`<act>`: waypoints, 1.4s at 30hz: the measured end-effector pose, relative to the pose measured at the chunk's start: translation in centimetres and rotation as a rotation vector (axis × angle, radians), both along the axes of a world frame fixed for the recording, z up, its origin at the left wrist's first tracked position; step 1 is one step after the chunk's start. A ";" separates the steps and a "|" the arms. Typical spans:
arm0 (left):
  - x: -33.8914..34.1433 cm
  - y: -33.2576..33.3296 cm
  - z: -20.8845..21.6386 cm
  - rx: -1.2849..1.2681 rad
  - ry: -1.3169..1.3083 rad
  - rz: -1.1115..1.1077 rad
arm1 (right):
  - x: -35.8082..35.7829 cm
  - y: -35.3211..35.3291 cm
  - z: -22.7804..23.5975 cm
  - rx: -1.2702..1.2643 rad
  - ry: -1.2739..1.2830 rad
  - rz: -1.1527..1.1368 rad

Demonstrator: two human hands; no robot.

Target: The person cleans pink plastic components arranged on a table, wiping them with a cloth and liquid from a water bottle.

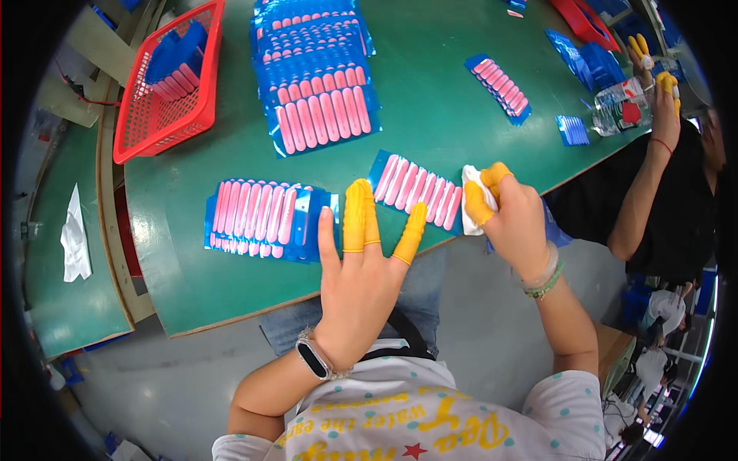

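Observation:
My left hand lies with its fingers spread, three of them in yellow finger cots. Its fingertips rest at the left end of a blue sheet with a row of pink rounded strips. At the sheet's right end, my right hand pinches a folded white cloth between fingers in yellow cots. The cloth meets the sheet's right edge. Just left of my left hand sits a stack of similar blue sheets with pink strips; my index finger reaches its right edge.
Farther back on the green table lies a long overlapping pile of such sheets. A red basket holding more stands at left. Another small stack lies toward the right, near a plastic bottle and a co-worker's hands.

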State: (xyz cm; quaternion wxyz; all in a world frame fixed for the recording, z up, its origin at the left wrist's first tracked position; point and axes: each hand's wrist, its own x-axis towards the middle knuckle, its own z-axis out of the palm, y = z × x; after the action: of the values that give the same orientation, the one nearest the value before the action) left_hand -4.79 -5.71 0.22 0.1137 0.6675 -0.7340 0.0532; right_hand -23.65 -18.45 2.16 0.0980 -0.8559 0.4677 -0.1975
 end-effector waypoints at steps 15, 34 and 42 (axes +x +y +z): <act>6.4 6.5 4.0 -0.119 0.088 0.380 | 1.8 4.3 1.1 0.541 -0.590 0.046; 2.7 -2.5 3.0 -0.012 0.164 0.077 | 3.9 0.6 -2.4 0.391 -1.071 0.018; 0.5 0.3 0.7 0.140 0.106 0.016 | 7.1 -2.3 1.6 0.409 -0.493 0.217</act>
State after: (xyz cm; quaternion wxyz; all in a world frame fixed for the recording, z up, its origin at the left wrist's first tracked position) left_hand -4.24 -5.43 0.94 0.1047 0.6815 -0.7236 -0.0327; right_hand -16.59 -20.71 3.72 0.3981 -0.7899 0.3662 -0.2891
